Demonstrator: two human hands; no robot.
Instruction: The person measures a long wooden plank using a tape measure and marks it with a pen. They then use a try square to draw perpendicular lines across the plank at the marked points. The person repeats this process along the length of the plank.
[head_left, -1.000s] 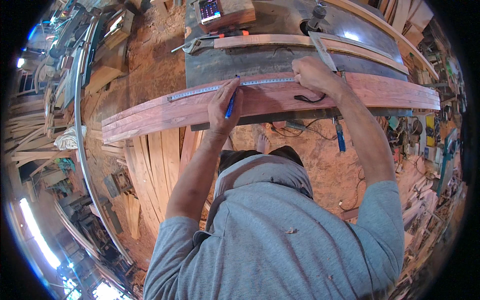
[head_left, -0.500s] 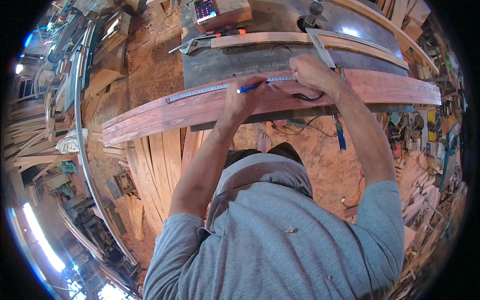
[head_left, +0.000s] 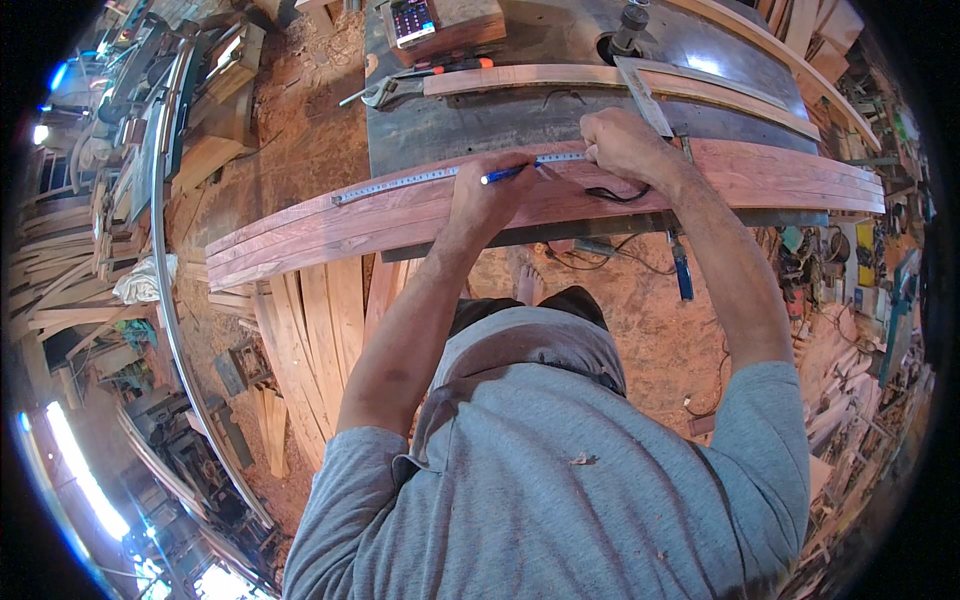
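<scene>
Several reddish boards [head_left: 300, 228] lie side by side across the dark metal table [head_left: 480, 122]. Along their far side stretches the blade of a tape measure [head_left: 400, 181], its end hook on the wood at the left. My right hand [head_left: 620, 143] is closed at the blade's right end; the tape's case is hidden in the fist. A black strap [head_left: 615, 196] lies on the boards below that hand. In my left hand [head_left: 480, 200] is a blue pen [head_left: 503, 175], its tip end at the tape's edge. This hand rests on the boards, over part of the blade.
Beyond the boards lie a narrow wooden strip [head_left: 520, 76], a metal square [head_left: 645, 98], an adjustable wrench [head_left: 385, 92] and a phone [head_left: 411, 20] on a wooden block. A blue-handled clamp [head_left: 683, 272] hangs at the near edge. Planks [head_left: 318, 310] lean below left.
The pen in my left hand has shifted very slightly to the right. The tape, the boards and my right hand hold nearly the same place.
</scene>
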